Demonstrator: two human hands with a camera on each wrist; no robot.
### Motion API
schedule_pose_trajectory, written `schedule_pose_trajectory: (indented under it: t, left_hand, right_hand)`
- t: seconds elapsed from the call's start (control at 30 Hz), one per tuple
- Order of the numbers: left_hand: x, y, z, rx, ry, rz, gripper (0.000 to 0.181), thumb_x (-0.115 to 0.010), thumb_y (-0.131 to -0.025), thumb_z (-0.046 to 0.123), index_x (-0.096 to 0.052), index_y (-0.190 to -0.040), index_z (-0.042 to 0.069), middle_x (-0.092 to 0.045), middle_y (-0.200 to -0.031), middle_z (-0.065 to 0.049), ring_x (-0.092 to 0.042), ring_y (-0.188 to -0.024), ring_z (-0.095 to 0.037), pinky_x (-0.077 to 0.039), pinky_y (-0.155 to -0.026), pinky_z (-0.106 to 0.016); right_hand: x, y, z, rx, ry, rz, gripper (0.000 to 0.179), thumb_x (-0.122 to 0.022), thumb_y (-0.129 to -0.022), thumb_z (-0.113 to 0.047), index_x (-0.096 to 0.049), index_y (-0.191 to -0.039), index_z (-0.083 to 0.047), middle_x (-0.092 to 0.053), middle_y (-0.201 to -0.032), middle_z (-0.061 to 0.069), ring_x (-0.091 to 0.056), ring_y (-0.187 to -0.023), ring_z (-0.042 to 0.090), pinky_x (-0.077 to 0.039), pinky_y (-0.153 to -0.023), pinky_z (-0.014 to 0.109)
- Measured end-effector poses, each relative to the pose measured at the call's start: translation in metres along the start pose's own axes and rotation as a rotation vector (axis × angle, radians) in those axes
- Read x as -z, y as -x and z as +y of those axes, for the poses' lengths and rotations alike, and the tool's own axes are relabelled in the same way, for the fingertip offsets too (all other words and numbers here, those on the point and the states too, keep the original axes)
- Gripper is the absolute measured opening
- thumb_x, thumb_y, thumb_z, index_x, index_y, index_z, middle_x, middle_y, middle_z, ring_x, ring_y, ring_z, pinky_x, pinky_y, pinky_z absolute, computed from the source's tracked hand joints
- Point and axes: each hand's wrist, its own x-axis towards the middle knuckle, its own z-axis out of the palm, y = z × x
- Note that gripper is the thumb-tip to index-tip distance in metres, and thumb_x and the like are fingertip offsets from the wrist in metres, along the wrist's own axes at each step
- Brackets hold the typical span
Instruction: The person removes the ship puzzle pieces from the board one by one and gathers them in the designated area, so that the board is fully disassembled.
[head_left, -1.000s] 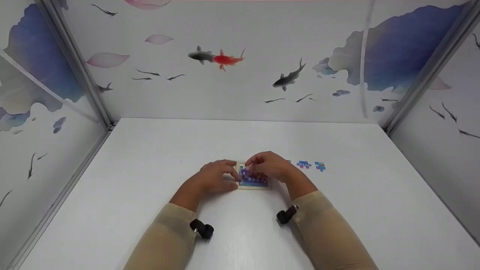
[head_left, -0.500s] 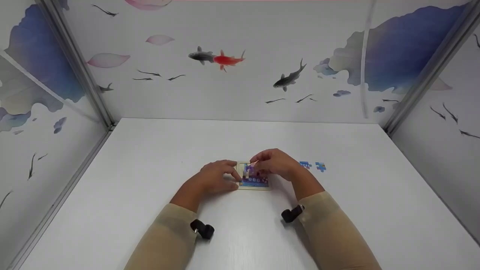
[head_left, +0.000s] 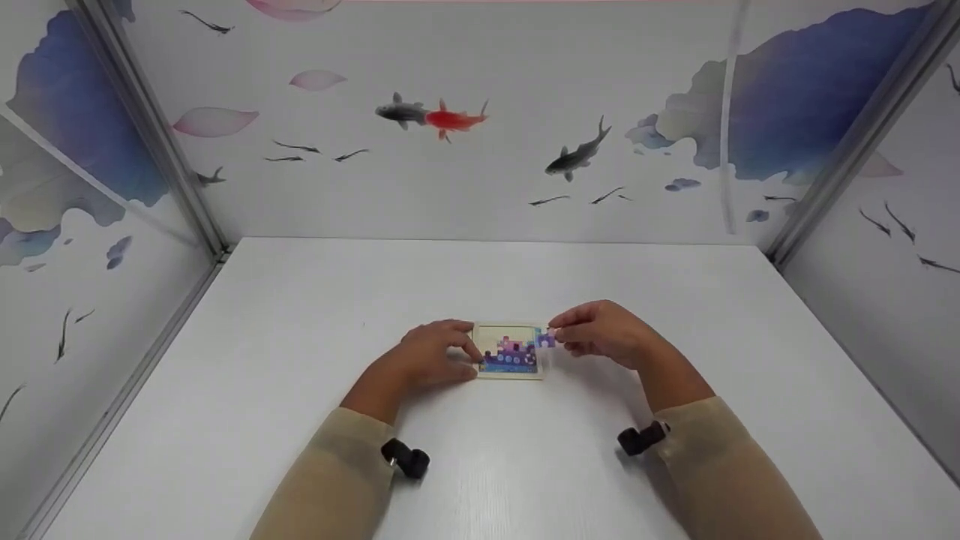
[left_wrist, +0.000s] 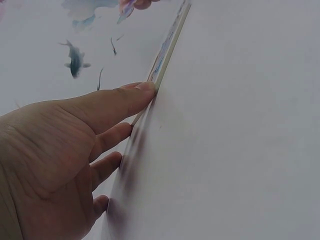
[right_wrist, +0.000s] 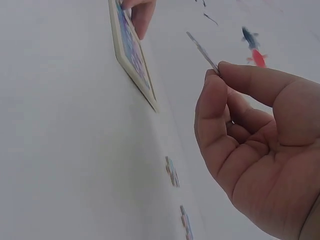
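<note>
Two bare hands meet at a small jigsaw tray on the white desk [head_left: 480, 457], one at either side. At the left, the left hand [head_left: 433, 354] grips the tray's left edge, bent fingers and thumb spread along it, with the thumb at the near corner. Next comes the jigsaw tray [head_left: 496, 337], flat on the desk: joined pieces [head_left: 511, 359] showing a purple boat fill its near part, while its far part is bare, pale base. From overhead it looks slightly wider than deep, though the slant of view leaves its true long axis unsure. At its far right corner, a purple-and-blue jigsaw piece [head_left: 546, 340] is pinched between thumb and fingertip of the right hand [head_left: 606, 334], held up off the desk. The bare base thus lies leftward of that piece and below it, across the right rim; the right hand alone carries the piece. Farther right, two loose jigsaw pieces, one nearer the tray [right_wrist: 172, 171] and another beyond [right_wrist: 186, 223], lie on the desk in the right wrist view.
</note>
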Motion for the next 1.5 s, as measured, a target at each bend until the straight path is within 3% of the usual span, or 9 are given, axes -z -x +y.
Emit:
schedule_pose_trajectory:
  t: [0.4, 0.97, 1.5]
  left_hand:
    - [-0.001, 0.002, 0.004, 0.043, 0.008, -0.002, 0.014, -0.079, -0.094, 0.036, -0.081, -0.107, 0.042, -0.046, -0.169, 0.011, -0.029, -0.166, -0.031, -0.015, -0.135, -0.063]
    - [0.0, 0.001, 0.005, 0.052, 0.015, -0.006, 0.015, -0.079, -0.094, 0.037, -0.081, -0.107, 0.043, -0.046, -0.169, 0.011, -0.028, -0.166, -0.031, -0.014, -0.136, -0.063]
    - [0.0, 0.002, 0.003, 0.03, 0.009, -0.005, 0.016, -0.079, -0.094, 0.035, -0.081, -0.108, 0.043, -0.047, -0.169, 0.011, -0.029, -0.166, -0.031, -0.015, -0.136, -0.062]
  right_hand:
    - [0.041, 0.017, 0.034, -0.043, 0.008, 0.021, 0.027, -0.079, -0.098, -0.018, -0.077, -0.122, -0.007, -0.074, -0.119, 0.007, -0.071, -0.1, 0.02, -0.063, -0.087, 0.026]
    - [0.035, 0.014, 0.038, -0.079, 0.135, 0.083, 0.03, -0.081, -0.097, -0.025, -0.078, -0.12, -0.006, -0.078, -0.109, 0.007, -0.073, -0.088, 0.015, -0.062, -0.078, 0.024]
    - [0.042, 0.012, 0.041, -0.099, 0.034, 0.086, 0.031, -0.076, -0.099, -0.017, -0.073, -0.126, -0.001, -0.081, -0.11, 0.009, -0.076, -0.086, 0.015, -0.064, -0.08, 0.025]
